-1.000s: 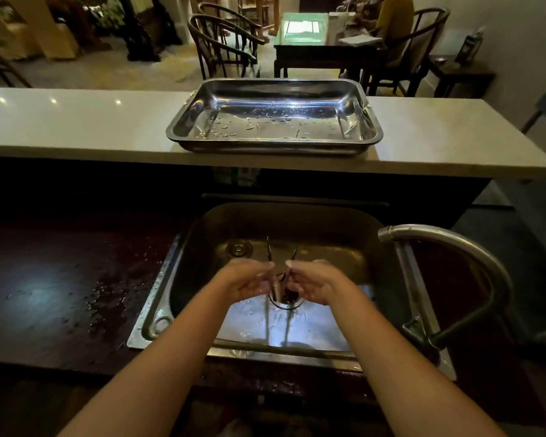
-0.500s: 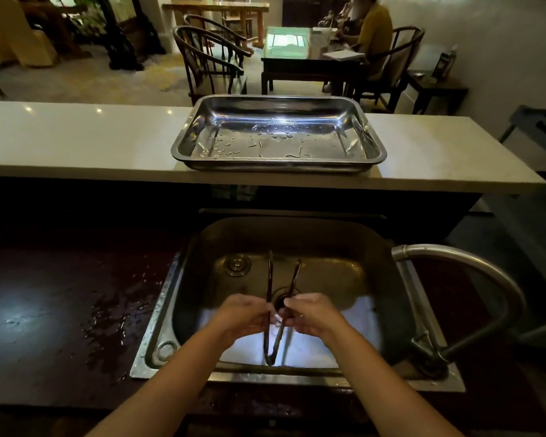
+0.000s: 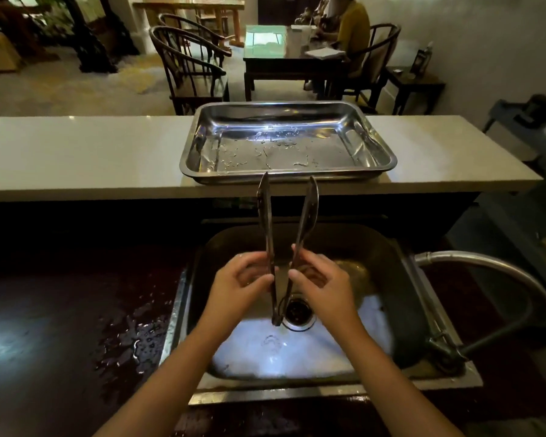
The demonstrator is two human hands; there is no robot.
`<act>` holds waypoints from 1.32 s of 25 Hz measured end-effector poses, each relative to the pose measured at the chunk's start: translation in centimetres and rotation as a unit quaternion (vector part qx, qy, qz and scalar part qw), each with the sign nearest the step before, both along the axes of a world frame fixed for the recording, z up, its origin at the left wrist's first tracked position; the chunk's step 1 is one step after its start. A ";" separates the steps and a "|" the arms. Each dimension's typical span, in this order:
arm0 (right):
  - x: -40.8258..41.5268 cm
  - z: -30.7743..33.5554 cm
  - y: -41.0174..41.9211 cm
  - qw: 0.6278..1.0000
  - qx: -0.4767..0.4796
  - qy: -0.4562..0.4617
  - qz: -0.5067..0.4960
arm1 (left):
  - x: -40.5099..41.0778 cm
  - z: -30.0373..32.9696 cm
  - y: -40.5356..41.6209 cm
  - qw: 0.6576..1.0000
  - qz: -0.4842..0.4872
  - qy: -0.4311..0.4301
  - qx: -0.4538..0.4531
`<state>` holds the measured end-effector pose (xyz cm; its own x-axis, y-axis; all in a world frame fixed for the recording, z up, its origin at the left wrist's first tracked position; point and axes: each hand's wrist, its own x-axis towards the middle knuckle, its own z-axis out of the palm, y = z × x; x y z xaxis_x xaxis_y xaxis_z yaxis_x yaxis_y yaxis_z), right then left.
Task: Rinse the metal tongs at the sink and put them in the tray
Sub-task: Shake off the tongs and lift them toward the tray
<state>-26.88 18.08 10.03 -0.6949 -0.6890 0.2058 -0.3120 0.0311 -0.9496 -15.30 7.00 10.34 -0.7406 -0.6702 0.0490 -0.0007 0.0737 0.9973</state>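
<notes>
1. Tongs (image 3: 284, 247) are up out of the basin now. A second ago they were down low in the sink (image 3: 401, 279) with water running over them; now they're lifted, tips pointing at the tray, and I can't see any stream from the faucet (image 3: 486, 266).

2. Grip check: left hand (image 3: 237, 285) is clenched on the left arm of the tongs, right hand (image 3: 322, 285) on the right arm, both pinching around the middle of the arms. Neither hand has let go.

3. What that means, as far as I can judge: rinsing looks done or nearly done, and the carry to the tray is starting. Nothing is in the tray yet.

4. Where they sit right now: hinge end hangs over the drain (image 3: 297, 312), and the two scoop-shaped tips reach up so they overlap the near rim of the tray (image 3: 189, 165) from this angle. Can't tell if they're actually touching it; I'd guess they're short of it.

5. How the tongs look: dark, dull metal, two long slim arms spread in a narrow V, joined at the bottom. They read wet and a bit slick, so a slip is possible.

6. Tray is shiny steel on the pale bench (image 3: 76, 152) behind the sink, with water droplets on its floor. Dark bench (image 3: 60, 326) to the left is splashed too.
</notes>
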 end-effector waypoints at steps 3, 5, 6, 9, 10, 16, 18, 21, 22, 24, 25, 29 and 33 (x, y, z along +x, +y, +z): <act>-2.4 5.8 -2.4 0.996 -0.078 0.043 -0.012 | -2.5 6.1 -3.0 0.996 -0.020 0.065 -0.058; -4.5 10.0 -4.1 0.990 -0.127 0.061 -0.010 | -4.3 10.4 -4.8 0.989 -0.034 0.091 -0.108; -5.5 11.9 -5.0 0.987 -0.139 0.075 -0.006 | -5.2 12.3 -5.6 0.986 -0.037 0.097 -0.133; -8.4 16.7 -8.0 0.983 -0.153 0.101 -0.004 | -8.2 17.0 -8.1 0.981 -0.037 0.120 -0.147; -9.5 18.0 -9.0 0.983 -0.151 0.107 -0.009 | -9.3 18.2 -9.0 0.982 -0.036 0.123 -0.140; -15.3 20.5 -14.4 0.997 -0.071 0.037 -0.024 | -15.9 20.3 -14.7 0.994 -0.009 0.052 -0.099; -17.1 19.8 -16.1 1.000 -0.019 -0.020 -0.012 | -17.8 19.2 -16.1 0.999 0.006 0.011 -0.043; -19.3 17.7 -18.4 0.993 0.072 -0.092 0.013 | -19.8 16.7 -17.6 0.996 0.020 -0.081 0.018; -19.9 16.7 -19.0 0.989 0.103 -0.107 0.018 | -20.3 15.7 -18.0 0.993 0.020 -0.116 0.027; -20.5 14.5 -19.7 0.980 0.158 -0.120 0.019 | -20.7 13.9 -18.4 0.984 0.015 -0.170 0.042; -20.7 13.4 -20.0 0.976 0.180 -0.122 0.019 | -21.0 12.9 -18.6 0.981 0.015 -0.189 0.049; -21.1 10.7 -20.7 0.968 0.213 -0.134 0.012 | -21.7 10.4 -19.2 0.972 0.021 -0.229 0.055; -21.0 10.4 -20.6 0.959 0.254 -0.126 0.015 | -22.2 9.4 -19.1 0.964 0.014 -0.265 0.018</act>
